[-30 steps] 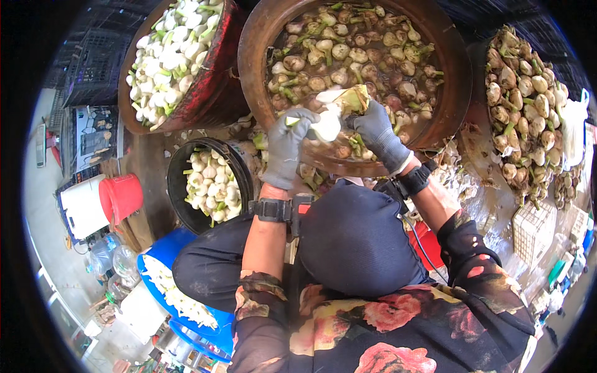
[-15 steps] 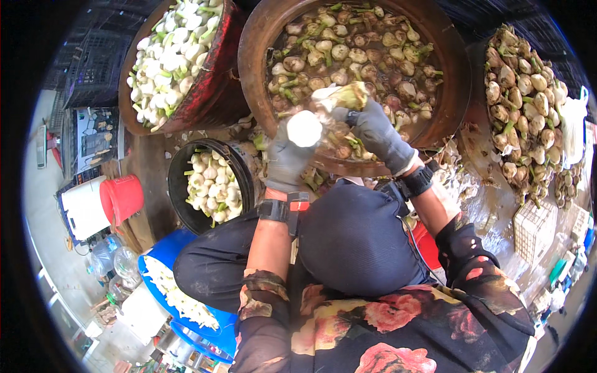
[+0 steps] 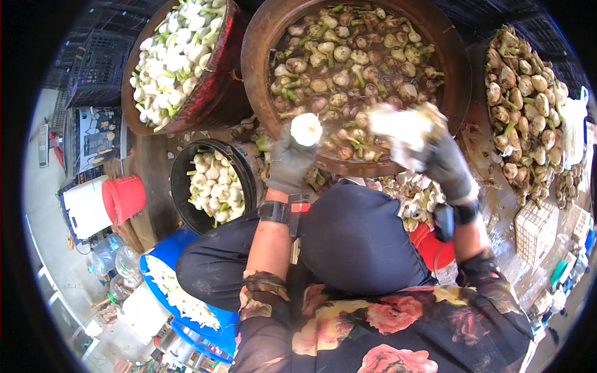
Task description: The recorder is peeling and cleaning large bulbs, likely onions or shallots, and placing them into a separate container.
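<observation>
My left hand (image 3: pixel 292 163), in a grey glove, is closed around a white garlic bulb (image 3: pixel 306 130) at the near rim of a large round brown tub (image 3: pixel 261 56). Muddy water and many unwashed garlic bulbs (image 3: pixel 341 78) fill that tub. To the right, my gloved right hand (image 3: pixel 446 165) grips loose whitish garlic skin (image 3: pixel 403 126), smeared by motion, above the tub's near right side. The two hands are well apart. Whether the right hand holds anything else is hidden by the blur.
At the far left, a red tub (image 3: pixel 214 68) is heaped with clean white garlic. A black bucket (image 3: pixel 176 193) of peeled bulbs stands by my left knee. Garlic skins (image 3: pixel 416 202) lie by my right knee. Brown garlic (image 3: pixel 522 105) is piled at right; a blue tub (image 3: pixel 180 239) stands lower left.
My right hand has moved right, away from the bulb, carrying torn skin with it. The left hand keeps hold of the bulb in nearly the same place.
</observation>
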`<state>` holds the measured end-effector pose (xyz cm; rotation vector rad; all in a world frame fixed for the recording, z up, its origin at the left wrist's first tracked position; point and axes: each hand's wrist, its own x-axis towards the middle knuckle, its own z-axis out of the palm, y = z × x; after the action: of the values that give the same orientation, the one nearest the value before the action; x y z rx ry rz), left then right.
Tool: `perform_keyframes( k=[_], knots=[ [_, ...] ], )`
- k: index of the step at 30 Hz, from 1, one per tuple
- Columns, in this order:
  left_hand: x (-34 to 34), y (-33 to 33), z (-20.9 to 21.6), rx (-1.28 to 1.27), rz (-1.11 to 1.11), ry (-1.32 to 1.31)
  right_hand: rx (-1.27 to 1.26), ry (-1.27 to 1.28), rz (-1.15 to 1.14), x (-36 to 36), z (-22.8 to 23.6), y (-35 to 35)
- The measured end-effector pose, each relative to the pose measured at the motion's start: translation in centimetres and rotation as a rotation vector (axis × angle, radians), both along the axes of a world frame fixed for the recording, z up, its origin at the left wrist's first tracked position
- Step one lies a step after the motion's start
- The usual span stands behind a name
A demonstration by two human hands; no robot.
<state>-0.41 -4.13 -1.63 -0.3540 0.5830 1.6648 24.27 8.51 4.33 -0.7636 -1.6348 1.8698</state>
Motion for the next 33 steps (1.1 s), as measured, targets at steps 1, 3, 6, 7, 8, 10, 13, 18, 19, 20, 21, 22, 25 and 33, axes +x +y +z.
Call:
perform_keyframes(
  k=[1, 3, 6, 7, 8, 10, 13, 18, 19, 20, 21, 22, 25, 33],
  knots=[
    [0.0, -0.1, 0.6, 0.019, 0.005, -0.022, -0.324, 0.121, -0.118, 3.6, -0.1, -0.9],
    [-0.1, -0.1, 0.4, 0.046, 0.002, -0.06, -0.732, 0.294, -0.263, 11.3, -0.6, -2.7],
    [-0.6, -0.7, -1.5, 0.036, -0.024, -0.105, -0.464, -1.071, 0.046, 17.9, -2.9, -2.1],
    [-0.5, -0.4, -1.5, 0.048, -0.037, -0.139, 0.05, -1.419, 0.185, 18.6, -3.0, -2.5],
    [-0.5, -0.1, -1.5, 0.059, -0.051, -0.172, 0.605, -1.706, 0.329, 19.2, -3.1, -2.9],
    [0.2, 0.7, -1.2, 0.001, -0.043, -0.141, -0.033, -0.987, -0.276, 18.4, -3.7, -1.4],
    [0.6, 1.2, -0.4, -0.159, -0.06, -0.016, 0.124, -0.622, -0.186, 7.5, -1.3, -0.4],
    [-5.0, 3.6, 3.2, -0.161, 0.156, 0.151, 0.656, -0.663, 0.337, -5.7, -5.2, 2.4],
    [-8.4, 3.4, 3.4, 0.043, 0.348, 0.287, 0.628, -0.72, 0.405, -8.2, -6.1, 3.0],
    [-12.1, 3.4, 5.1, 0.263, 0.349, 0.041, 0.661, -0.712, 0.429, -10.1, -7.6, 3.7],
    [-12.5, 4.5, 7.6, 0.41, 0.428, 0.004, 0.691, -0.732, 0.443, -10.7, -9.3, 4.7],
    [-14.3, 3.8, 8.9, 0.414, 0.489, 0.044, 0.686, -0.719, 0.458, -12.7, -10.2, 4.4],
    [-14.0, 3.0, 8.9, 0.39, 0.33, 0.131, 0.7, -0.875, 0.679, -16.7, -14.4, 4.0],
    [-6.7, 1.0, 2.8, 0.12, 0.115, 0.2, 0.868, -1.12, 0.679, -17.8, -25.6, 1.8]
  ],
)
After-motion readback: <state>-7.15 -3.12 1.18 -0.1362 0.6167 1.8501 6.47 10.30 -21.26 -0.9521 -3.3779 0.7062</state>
